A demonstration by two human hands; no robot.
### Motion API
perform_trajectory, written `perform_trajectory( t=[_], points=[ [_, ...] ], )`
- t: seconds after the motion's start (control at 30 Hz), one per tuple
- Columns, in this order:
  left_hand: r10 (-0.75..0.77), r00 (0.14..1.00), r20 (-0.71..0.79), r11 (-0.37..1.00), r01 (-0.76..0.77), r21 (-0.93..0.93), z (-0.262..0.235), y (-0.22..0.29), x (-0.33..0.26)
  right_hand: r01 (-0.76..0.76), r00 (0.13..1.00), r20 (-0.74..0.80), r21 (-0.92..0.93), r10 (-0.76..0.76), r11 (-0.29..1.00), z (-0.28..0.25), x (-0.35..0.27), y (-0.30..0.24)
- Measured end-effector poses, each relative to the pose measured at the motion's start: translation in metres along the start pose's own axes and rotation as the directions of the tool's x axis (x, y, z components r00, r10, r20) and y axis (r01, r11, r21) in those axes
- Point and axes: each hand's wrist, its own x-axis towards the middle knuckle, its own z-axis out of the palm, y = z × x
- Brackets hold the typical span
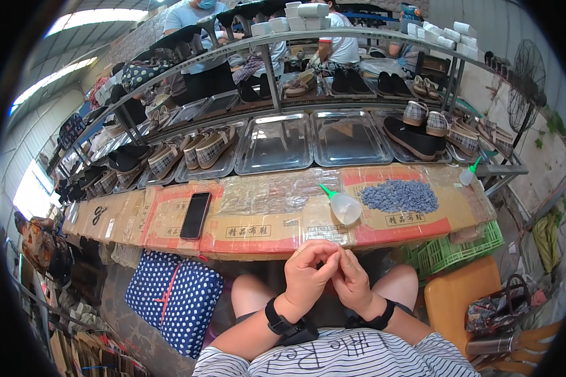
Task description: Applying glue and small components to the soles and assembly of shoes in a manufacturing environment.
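Presently left hand (306, 274) and right hand (352, 283) pinch together above the lap; grip contents cannot be discerned; small blue pieces (399, 196) lie well apart on the cardboard-covered worktop (258, 220).

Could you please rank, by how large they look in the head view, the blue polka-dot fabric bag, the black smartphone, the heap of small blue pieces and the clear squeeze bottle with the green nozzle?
1. Blue polka-dot fabric bag
2. Heap of small blue pieces
3. Black smartphone
4. Clear squeeze bottle with the green nozzle, close to the phone, so unsure.
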Motion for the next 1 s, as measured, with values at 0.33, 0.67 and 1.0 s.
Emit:
perform_trajectory(
  t=[0.33,0.67,1.0],
  points=[
    [0.065,0.998,-0.018,0.997,-0.064,0.046,0.001,0.006,0.0,0.016,1.0,-0.008,0.016,-0.016,1.0,0.003,-0.001,0.006],
    [0.094,0.996,-0.01,0.987,-0.092,0.133,0.001,-0.001,-0.002,0.027,1.0,0.005,-0.025,-0.027,0.999,0.003,0.0,0.006],
    [0.117,0.993,-0.009,0.985,-0.115,0.13,-0.001,-0.001,-0.001,0.005,1.0,0.001,0.027,-0.005,1.0,0.004,0.002,0.005]
  ],
)
